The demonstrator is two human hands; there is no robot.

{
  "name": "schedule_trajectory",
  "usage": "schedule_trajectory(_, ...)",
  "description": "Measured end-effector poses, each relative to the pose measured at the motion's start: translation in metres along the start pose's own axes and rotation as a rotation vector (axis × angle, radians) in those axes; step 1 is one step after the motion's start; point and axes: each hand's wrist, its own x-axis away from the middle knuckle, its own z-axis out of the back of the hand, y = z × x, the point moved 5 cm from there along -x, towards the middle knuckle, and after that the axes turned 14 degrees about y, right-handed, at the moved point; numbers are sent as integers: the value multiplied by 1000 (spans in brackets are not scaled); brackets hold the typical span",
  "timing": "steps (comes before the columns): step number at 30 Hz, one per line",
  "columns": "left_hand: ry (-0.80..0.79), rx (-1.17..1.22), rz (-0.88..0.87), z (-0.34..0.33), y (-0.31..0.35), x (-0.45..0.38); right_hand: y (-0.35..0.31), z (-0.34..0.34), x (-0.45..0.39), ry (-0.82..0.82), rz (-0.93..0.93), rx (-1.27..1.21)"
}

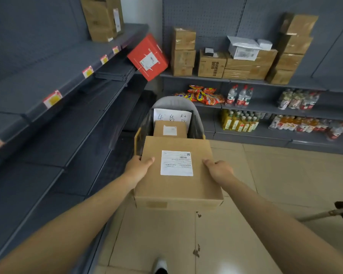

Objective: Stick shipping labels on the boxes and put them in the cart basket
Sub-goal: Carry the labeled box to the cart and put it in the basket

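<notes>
I hold a brown cardboard box (176,186) level in front of me, just short of the cart basket (198,127). A white shipping label (177,163) is stuck on its top. My left hand (139,168) grips the box's left side, thumb on top. On the right side my right hand (219,170) grips it the same way. Inside the basket lies a smaller brown box (169,129) with its own white label, and a white handwritten sheet (172,115) stands behind it.
Dark empty shelves (68,107) run along the left. A red box (148,57) leans at their far end. Cardboard boxes (237,62), snack bags and bottles fill the shelves ahead and to the right. Beige tiled floor (265,175) lies to the right; a pole (320,214) crosses low right.
</notes>
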Motion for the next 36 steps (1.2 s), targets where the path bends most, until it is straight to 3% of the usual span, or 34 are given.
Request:
schedule_trajectory(19,-21,-26,155,-109,91,-317,-142,-133,-302,-80,-113,-14)
schedule_trajectory(36,-114,-183,231,-204,62,-501,-155,-245,-450,-124,-269,127)
